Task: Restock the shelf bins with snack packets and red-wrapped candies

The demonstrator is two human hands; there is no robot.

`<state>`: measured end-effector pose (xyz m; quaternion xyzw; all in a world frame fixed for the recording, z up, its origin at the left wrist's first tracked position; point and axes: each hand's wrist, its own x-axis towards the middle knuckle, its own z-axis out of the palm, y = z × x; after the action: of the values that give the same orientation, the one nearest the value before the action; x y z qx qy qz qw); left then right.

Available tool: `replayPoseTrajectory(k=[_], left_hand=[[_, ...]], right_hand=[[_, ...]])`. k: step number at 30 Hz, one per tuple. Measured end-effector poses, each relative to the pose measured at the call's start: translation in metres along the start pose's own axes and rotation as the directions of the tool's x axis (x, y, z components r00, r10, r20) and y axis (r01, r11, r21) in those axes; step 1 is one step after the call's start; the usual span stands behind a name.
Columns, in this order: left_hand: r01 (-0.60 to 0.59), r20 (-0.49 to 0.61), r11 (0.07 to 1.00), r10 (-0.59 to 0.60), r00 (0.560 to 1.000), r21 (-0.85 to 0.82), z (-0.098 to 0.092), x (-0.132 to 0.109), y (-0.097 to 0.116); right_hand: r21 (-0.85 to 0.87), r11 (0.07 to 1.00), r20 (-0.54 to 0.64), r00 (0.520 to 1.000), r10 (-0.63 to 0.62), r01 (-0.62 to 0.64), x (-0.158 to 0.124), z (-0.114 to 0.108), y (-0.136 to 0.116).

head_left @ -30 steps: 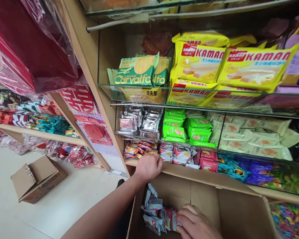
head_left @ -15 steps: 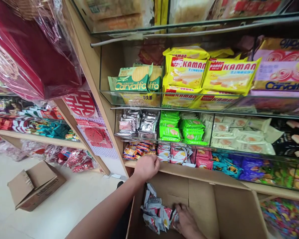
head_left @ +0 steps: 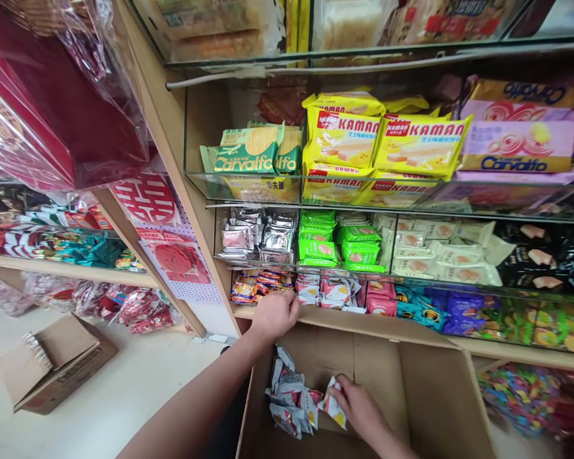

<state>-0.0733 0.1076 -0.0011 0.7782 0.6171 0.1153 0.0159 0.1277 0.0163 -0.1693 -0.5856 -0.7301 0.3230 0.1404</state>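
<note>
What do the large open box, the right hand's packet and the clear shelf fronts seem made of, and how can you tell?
Large open box: matte brown cardboard, by its creased walls and flap.
Packet in the right hand: probably plastic film, possibly foil-lined, wrinkled with a slight sheen.
Clear shelf fronts: glossy glass or acrylic; greenish edges hint at glass.

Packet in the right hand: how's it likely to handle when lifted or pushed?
Probably light: the right hand pinches the packet at one side. The wrapper likely flexes, since the similar packets beside it are visibly creased. Flattish rather than round, it seems unlikely to roll if pushed inside the carton.
</note>
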Motion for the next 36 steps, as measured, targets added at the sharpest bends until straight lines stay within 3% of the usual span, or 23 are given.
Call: replayPoseTrajectory(k=[3,5,7,10,12,15,18,22,26,29,33,36], left_hand=[[-0.159,-0.124,0.979,0.143,0.982,-0.127,-0.002,-0.005,0.002],[-0.299,-0.198,0.919,0.252,0.947,-0.258,-0.003,-0.015,0.012],[-0.335,-0.194,0.830,0.276,0.941,-0.446,0.000,-0.032,0.030],[-0.106,0.019,0.621,0.191,0.981,-0.776,0.007,-0.056,0.058],[0.113,0.204,0.437,0.165,0.965,-0.892,0.012,-0.066,0.071],[0.315,0.363,0.228,0.214,0.907,-0.921,0.018,-0.071,0.077],[0.385,0.400,0.106,0.241,0.884,-0.917,0.022,-0.071,0.078],[0.406,0.402,0.025,0.198,0.894,-0.914,0.026,-0.074,0.078],[0.467,0.467,0.057,0.223,0.856,-0.883,0.029,-0.079,0.075],[0.479,0.486,0.093,0.253,0.837,-0.873,0.030,-0.081,0.074],[0.397,0.396,-0.005,0.034,0.917,-0.918,0.027,-0.076,0.078],[0.370,0.378,-0.105,-0.072,0.923,-0.923,0.021,-0.070,0.081]], right_hand=[[0.290,0.957,-0.139,0.989,0.046,-0.004,-0.013,-0.039,-0.024],[0.469,0.883,-0.186,0.980,0.077,0.019,-0.021,-0.063,-0.042],[0.601,0.798,-0.210,0.973,0.095,0.052,-0.029,-0.082,-0.058],[0.672,0.733,-0.274,0.954,0.120,0.101,-0.036,-0.100,-0.073],[0.681,0.723,-0.318,0.937,0.145,0.119,-0.039,-0.105,-0.076],[0.695,0.711,-0.349,0.915,0.203,0.107,-0.043,-0.106,-0.075],[0.674,0.737,-0.347,0.906,0.243,0.061,-0.043,-0.105,-0.073],[0.697,0.716,-0.323,0.905,0.276,0.030,-0.042,-0.102,-0.071],[0.723,0.691,-0.249,0.931,0.268,-0.005,-0.041,-0.098,-0.068],[0.742,0.670,-0.264,0.928,0.264,0.020,-0.043,-0.094,-0.069],[0.867,0.474,-0.353,0.864,0.359,0.157,-0.047,-0.088,-0.080],[0.865,0.444,-0.366,0.898,0.245,0.231,-0.049,-0.086,-0.088]])
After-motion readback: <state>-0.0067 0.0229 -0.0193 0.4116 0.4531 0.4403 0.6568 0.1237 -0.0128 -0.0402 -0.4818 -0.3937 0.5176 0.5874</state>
